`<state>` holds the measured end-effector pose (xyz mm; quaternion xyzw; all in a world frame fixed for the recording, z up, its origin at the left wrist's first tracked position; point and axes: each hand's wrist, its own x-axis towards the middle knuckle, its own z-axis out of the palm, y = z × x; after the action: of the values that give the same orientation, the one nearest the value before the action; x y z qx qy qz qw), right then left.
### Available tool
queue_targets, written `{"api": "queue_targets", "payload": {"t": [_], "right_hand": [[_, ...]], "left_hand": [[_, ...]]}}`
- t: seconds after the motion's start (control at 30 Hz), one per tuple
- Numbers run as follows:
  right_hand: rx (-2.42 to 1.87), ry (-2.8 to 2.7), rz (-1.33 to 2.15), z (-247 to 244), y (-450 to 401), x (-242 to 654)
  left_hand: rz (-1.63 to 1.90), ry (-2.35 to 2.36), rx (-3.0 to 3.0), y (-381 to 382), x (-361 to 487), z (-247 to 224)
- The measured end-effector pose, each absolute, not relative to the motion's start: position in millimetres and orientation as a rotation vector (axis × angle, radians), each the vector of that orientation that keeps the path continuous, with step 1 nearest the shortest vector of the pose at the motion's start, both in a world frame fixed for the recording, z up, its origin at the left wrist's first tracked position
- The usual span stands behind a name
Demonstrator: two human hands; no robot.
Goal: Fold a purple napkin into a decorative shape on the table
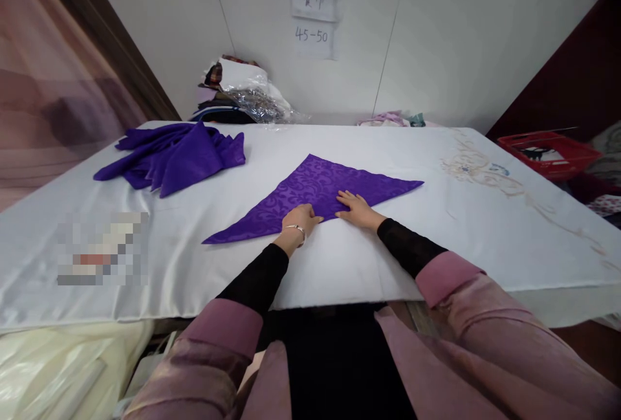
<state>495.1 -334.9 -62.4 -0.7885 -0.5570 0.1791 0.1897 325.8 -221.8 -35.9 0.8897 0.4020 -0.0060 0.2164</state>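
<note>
At my feed's centre, the left hand (299,217) curls at the near edge of the purple cloth (310,182), grip unclear, while the spread, unclenched right hand (358,210) presumably steadies it.

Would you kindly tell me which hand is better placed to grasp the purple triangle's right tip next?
Probably the right hand: it rests on the triangle, nearer that tip, while the left hand is farther.
</note>
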Motion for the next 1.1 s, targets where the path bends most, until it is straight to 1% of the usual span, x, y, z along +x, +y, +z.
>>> {"api": "queue_targets", "payload": {"t": [0.23, 0.5, 0.87, 1.0, 1.1], "right_hand": [[-2.237, -1.557, 0.631, -50.1, -335.7, 499.3], [-2.302, -1.530, 0.514, -54.7, -329.6, 489.0], [-2.025, -1.555, 0.637, -43.3, -350.0, 526.4], [-1.948, -1.458, 0.739, -41.0, -351.4, 534.4], [-1.937, -1.389, 0.736, -43.2, -349.6, 534.4]], "left_hand": [[-0.041, 1.098, 2.458, -221.2, 323.3, -32.9], [0.013, 1.136, 2.525, -230.9, 327.5, -28.9], [-0.025, 1.071, 2.476, -220.1, 322.0, -31.1], [-0.021, 1.064, 2.475, -219.7, 322.3, -31.2], [-0.025, 1.070, 2.474, -218.7, 322.3, -31.9]]}}
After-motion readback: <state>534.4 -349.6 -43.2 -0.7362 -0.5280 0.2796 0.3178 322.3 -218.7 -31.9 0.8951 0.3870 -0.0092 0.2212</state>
